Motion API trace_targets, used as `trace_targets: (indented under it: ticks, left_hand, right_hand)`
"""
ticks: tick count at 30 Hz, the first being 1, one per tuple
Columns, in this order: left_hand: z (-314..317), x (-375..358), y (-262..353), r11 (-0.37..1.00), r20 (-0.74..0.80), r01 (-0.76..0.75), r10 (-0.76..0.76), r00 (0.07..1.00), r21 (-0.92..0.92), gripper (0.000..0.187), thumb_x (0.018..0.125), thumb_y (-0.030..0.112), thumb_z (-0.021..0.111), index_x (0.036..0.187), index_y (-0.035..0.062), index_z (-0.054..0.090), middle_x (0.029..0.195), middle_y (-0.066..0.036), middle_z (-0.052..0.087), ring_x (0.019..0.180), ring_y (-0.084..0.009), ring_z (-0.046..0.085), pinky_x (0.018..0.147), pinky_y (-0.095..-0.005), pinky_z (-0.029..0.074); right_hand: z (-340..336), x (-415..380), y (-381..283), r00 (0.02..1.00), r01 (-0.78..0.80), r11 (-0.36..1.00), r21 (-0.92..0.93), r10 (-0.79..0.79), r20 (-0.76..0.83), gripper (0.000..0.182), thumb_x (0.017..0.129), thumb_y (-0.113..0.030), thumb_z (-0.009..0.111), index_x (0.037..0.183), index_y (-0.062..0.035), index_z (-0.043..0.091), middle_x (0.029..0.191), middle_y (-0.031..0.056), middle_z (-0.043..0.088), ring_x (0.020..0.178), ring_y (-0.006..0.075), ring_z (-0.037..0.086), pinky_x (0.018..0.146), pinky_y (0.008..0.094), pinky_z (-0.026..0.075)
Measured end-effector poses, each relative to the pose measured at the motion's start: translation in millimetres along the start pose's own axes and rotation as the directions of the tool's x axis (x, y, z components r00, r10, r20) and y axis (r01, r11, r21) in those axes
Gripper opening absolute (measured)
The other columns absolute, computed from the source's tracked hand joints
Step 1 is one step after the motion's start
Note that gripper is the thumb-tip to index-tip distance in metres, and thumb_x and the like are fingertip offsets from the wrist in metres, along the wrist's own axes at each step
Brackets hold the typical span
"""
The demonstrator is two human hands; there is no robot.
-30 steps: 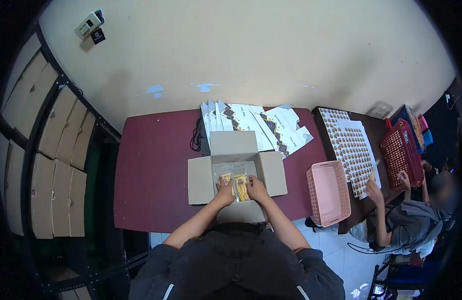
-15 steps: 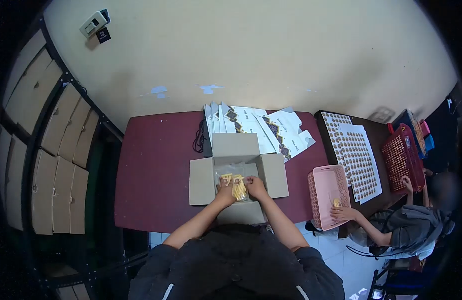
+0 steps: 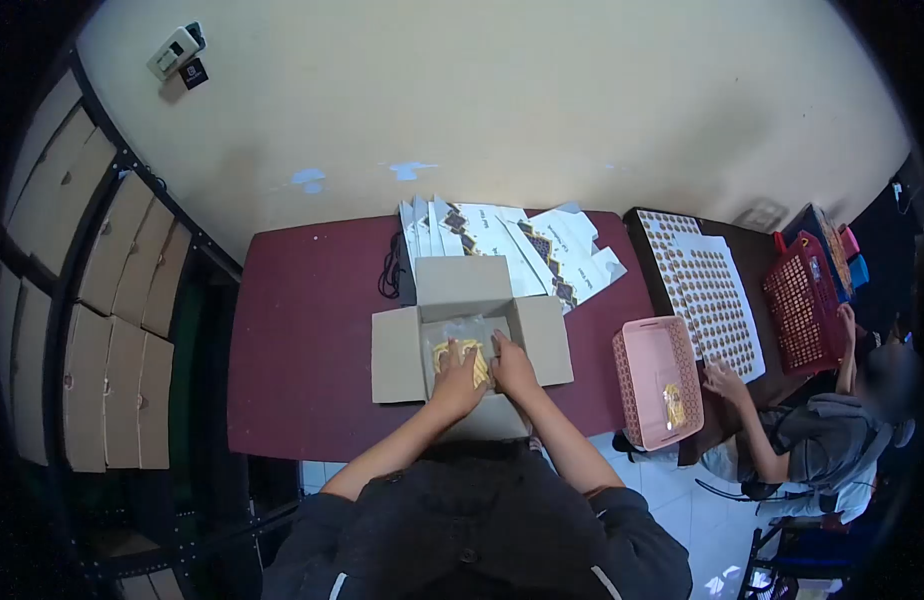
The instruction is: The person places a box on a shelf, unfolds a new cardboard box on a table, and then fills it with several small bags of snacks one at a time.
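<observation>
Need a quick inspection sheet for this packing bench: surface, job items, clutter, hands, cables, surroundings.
Surface: maroon table, against a cream wall.
Job's things: open cardboard box with flaps spread; clear packets of yellow snacks inside.
Clutter: flat printed cartons fanned behind the box.
Hands: left hand and right hand both pressing on the packets.
Cables: black cord by the box's left rear.
Surroundings: shelf of cardboard boxes on the left; pink basket and a seated person on the right.
</observation>
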State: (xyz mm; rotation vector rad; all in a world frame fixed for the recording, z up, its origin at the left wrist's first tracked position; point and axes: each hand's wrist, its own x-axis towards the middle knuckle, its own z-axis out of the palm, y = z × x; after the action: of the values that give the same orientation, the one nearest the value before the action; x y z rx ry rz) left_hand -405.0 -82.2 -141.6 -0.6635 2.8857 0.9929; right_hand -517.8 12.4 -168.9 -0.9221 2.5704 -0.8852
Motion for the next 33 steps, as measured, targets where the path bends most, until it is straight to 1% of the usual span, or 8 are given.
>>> trace_targets:
  ticks: [6, 12, 17, 21, 25, 28, 29, 33]
  left_hand:
    - [-1.2, -15.4, 11.5, 0.991, 0.113, -0.131, 0.130, 0.985, -0.001, 0.055, 0.080, 0.032, 0.057, 0.124, 0.0017, 0.043, 0.133, -0.029, 0.029, 0.119, -0.0441, 0.035, 0.096, -0.0462, 0.035]
    - [4.2, -27.6, 32.4, 0.997, 0.265, -0.012, -0.008, 0.964, 0.073, 0.049, 0.084, 0.041, 0.048, 0.115, 0.0037, 0.049, 0.092, -0.020, 0.062, 0.092, -0.0374, 0.057, 0.085, -0.0440, 0.042]
    - [3.3, -17.7, 82.6, 0.970, 0.210, -0.004, -0.049, 0.977, 0.244, 0.046, 0.083, 0.038, 0.049, 0.114, 0.0034, 0.049, 0.100, -0.021, 0.058, 0.095, -0.0374, 0.055, 0.086, -0.0435, 0.041]
    - [27.7, 3.0, 143.6, 0.970, 0.076, -0.245, 0.243, 0.967, 0.009, 0.040, 0.083, 0.025, 0.053, 0.115, 0.0016, 0.049, 0.107, -0.023, 0.052, 0.099, -0.0376, 0.051, 0.087, -0.0415, 0.041]
    - [99.8, 22.5, 198.3, 0.753, 0.102, -0.559, 0.623, 0.776, -0.347, 0.035, 0.084, 0.017, 0.052, 0.115, 0.0013, 0.050, 0.107, -0.019, 0.053, 0.102, -0.0345, 0.051, 0.090, -0.0383, 0.040]
    - [160.9, 34.1, 238.1, 0.653, 0.456, -0.017, 0.547, 0.702, -0.757, 0.033, 0.084, 0.011, 0.051, 0.116, 0.0030, 0.051, 0.109, -0.010, 0.054, 0.102, -0.0196, 0.052, 0.087, -0.0298, 0.042]
    - [183.5, 40.8, 244.8, 0.653, 0.464, -0.024, 0.563, 0.684, -0.757, 0.033, 0.084, 0.011, 0.051, 0.116, 0.0030, 0.051, 0.109, -0.010, 0.054, 0.102, -0.0196, 0.052, 0.087, -0.0298, 0.042]
    - [261.3, 56.3, 276.6, 0.453, 0.743, 0.592, 0.338, 0.578, -0.667, 0.035, 0.084, 0.012, 0.053, 0.119, 0.0080, 0.049, 0.100, -0.005, 0.055, 0.086, -0.0131, 0.054, 0.080, -0.0252, 0.045]
  right_hand:
    - [-23.3, -17.2, 8.5, 0.952, 0.225, 0.957, 0.181, -0.177, -0.250, 0.052, 0.078, 0.000, 0.049, 0.129, -0.0068, 0.040, 0.099, 0.0220, 0.057, 0.095, 0.0349, 0.054, 0.085, 0.0396, 0.042]
    - [-66.9, -45.7, 25.4, 0.930, 0.187, 0.945, 0.269, -0.082, -0.359, 0.047, 0.082, -0.002, 0.048, 0.127, -0.0059, 0.040, 0.101, 0.0211, 0.056, 0.098, 0.0346, 0.052, 0.088, 0.0396, 0.040]
    - [-108.8, -86.0, 69.5, 0.903, 0.041, 0.944, 0.327, 0.105, -0.416, 0.044, 0.083, -0.004, 0.051, 0.126, -0.0074, 0.044, 0.104, 0.0184, 0.057, 0.097, 0.0292, 0.056, 0.085, 0.0361, 0.043]
    - [-139.0, -123.6, 138.6, 0.839, -0.097, 0.935, 0.342, 0.262, -0.477, 0.042, 0.082, -0.005, 0.052, 0.124, -0.0029, 0.045, 0.099, 0.0176, 0.058, 0.091, 0.0272, 0.057, 0.082, 0.0342, 0.045]
    - [-174.5, -159.0, 203.8, 0.765, -0.184, 0.958, 0.219, 0.279, -0.580, 0.042, 0.079, -0.004, 0.052, 0.121, -0.0014, 0.047, 0.096, 0.0179, 0.059, 0.091, 0.0294, 0.057, 0.081, 0.0368, 0.044]
    - [-195.9, -178.2, 248.9, 0.747, -0.264, 0.945, 0.193, 0.327, -0.579, 0.038, 0.077, -0.002, 0.050, 0.115, 0.0001, 0.052, 0.095, 0.0215, 0.059, 0.091, 0.0328, 0.057, 0.083, 0.0392, 0.044]
    - [-199.9, -184.3, 264.1, 0.749, -0.297, 0.942, 0.156, 0.331, -0.574, 0.036, 0.077, -0.002, 0.049, 0.113, 0.0009, 0.053, 0.095, 0.0227, 0.058, 0.090, 0.0340, 0.057, 0.083, 0.0395, 0.044]
    - [-195.4, -196.8, 302.9, 0.805, -0.461, 0.879, 0.123, 0.473, -0.359, 0.034, 0.076, -0.002, 0.047, 0.109, 0.0025, 0.055, 0.096, 0.0246, 0.058, 0.092, 0.0363, 0.056, 0.084, 0.0396, 0.044]
